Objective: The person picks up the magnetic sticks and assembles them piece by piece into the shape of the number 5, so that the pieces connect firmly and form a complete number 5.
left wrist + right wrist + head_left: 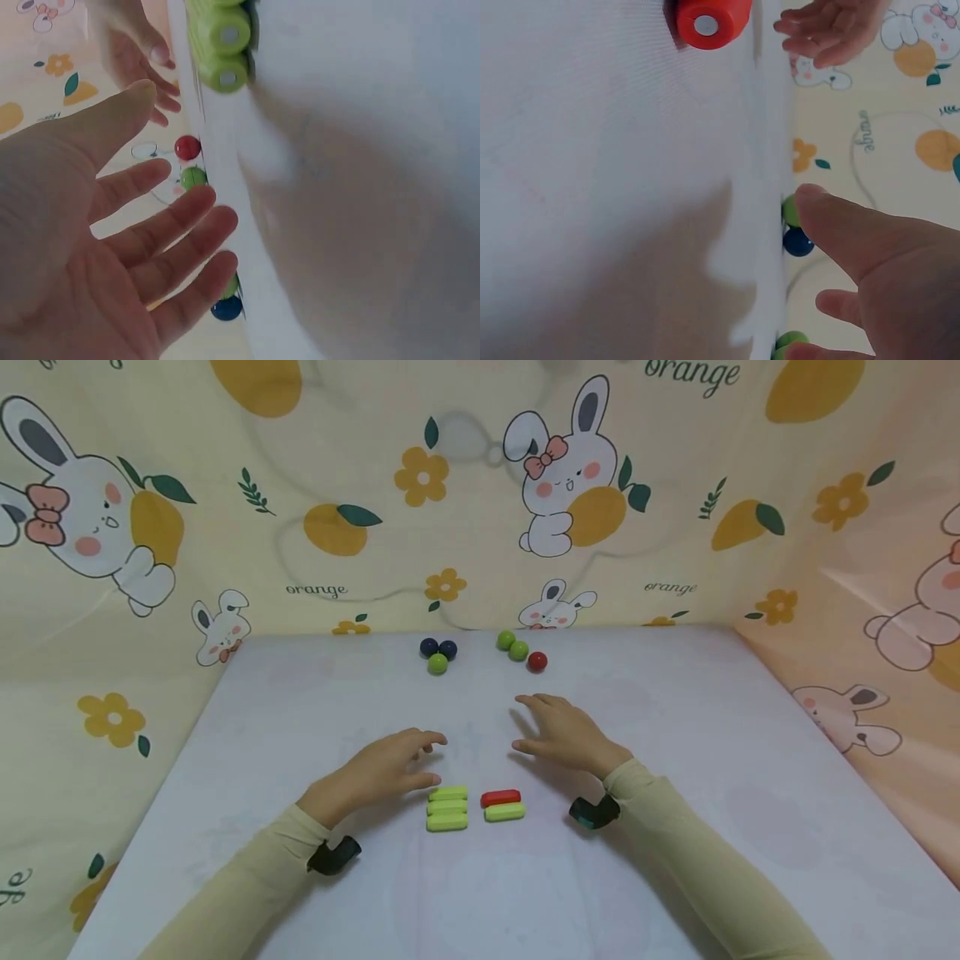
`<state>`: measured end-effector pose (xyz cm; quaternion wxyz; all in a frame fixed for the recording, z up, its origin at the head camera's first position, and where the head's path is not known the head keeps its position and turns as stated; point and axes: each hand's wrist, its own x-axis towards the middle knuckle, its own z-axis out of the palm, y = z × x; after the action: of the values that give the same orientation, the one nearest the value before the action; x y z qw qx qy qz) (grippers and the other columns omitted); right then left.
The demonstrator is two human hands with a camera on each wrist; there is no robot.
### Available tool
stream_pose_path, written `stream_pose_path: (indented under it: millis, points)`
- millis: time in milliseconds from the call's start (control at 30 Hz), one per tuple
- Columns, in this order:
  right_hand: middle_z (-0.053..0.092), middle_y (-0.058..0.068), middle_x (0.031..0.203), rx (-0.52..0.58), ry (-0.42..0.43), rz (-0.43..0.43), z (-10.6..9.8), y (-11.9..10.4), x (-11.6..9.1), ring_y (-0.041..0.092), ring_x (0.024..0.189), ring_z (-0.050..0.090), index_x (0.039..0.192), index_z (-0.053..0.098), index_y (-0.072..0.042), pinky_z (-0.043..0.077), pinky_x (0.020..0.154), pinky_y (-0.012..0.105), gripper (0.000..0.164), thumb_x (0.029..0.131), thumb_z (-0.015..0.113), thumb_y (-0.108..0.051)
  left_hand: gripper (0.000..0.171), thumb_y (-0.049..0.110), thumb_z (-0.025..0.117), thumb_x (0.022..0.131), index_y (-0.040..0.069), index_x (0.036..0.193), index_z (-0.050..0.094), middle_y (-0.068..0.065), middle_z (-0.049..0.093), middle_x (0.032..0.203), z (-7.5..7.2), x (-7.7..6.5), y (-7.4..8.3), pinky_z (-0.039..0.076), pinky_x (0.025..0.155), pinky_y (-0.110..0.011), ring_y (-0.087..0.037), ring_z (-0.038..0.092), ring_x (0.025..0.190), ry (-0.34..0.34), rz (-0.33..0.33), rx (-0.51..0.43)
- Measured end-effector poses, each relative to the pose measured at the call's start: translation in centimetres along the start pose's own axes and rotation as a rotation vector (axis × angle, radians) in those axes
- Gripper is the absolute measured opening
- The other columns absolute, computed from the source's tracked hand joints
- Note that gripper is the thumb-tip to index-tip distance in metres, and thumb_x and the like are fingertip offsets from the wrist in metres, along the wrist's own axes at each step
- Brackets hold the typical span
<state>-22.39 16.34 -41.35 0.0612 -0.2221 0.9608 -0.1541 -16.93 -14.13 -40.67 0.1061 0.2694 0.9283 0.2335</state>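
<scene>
My left hand (pixel 375 770) hovers over the table with fingers spread and nothing in it. Just right of its thumb lie three yellow-green rods (pixel 447 807) side by side; in the left wrist view these rods (pixel 227 31) show grey round ends. My right hand (pixel 567 732), likewise holding nothing, is raised above the table, up and right of a red rod (pixel 501 797) and a single green rod (pixel 505 812) that lie together. The red rod (pixel 714 21) also has a grey disc at its end. Neither hand touches a rod.
Toward the back of the table (pixel 300 693) sit two dark blue balls (pixel 428 647) with a green ball (pixel 437 664). To their right are two green balls (pixel 518 650) and a red ball (pixel 537 662). A printed cloth (pixel 465 543) hangs behind and at the sides.
</scene>
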Motion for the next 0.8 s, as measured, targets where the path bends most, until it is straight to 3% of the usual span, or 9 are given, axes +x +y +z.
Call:
stream_pose_path:
  millis: [300,800]
  points:
    - [0.054,0.014,0.150,0.053,-0.005,0.027,-0.6,0.3,-0.3,0.035,0.140,0.050,0.148,0.049,-0.010,0.042,0.114,0.055,0.068,0.092,0.072,-0.042,0.029,0.022,0.079,0.088,0.012,0.112,0.067,0.000,0.070,0.107,0.8,0.7,1.0,0.054,0.088,-0.036,-0.017,0.063,0.099,-0.060,0.018,0.011]
    - [0.062,0.015,0.139,0.128,0.016,0.060,-0.4,1.2,0.2,0.032,0.129,0.059,0.144,0.053,-0.009,0.046,0.110,0.054,0.063,0.094,0.070,-0.042,0.023,0.019,0.075,0.092,0.008,0.112,0.072,-0.001,0.072,0.103,1.5,0.4,0.7,0.054,0.081,-0.029,-0.014,0.063,0.090,-0.050,0.086,0.029]
